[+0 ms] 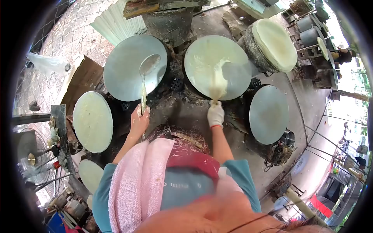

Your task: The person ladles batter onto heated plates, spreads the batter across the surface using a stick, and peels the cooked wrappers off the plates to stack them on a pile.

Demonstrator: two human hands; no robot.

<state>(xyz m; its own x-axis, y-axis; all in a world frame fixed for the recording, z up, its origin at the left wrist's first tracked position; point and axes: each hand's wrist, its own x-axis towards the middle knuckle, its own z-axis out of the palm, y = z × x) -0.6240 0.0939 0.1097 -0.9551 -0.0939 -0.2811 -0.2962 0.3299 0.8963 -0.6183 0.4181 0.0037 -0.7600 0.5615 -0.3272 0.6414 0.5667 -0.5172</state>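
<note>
Ladle (144, 86) in left hand (140, 119), fingers wrapped round handle; long axis runs forward, bowl over left griddle (122, 72). Gloved right hand (215, 115) at near rim of right griddle (198, 62), fingers clamped on blurred tool (216, 94) pointing forward.
</note>
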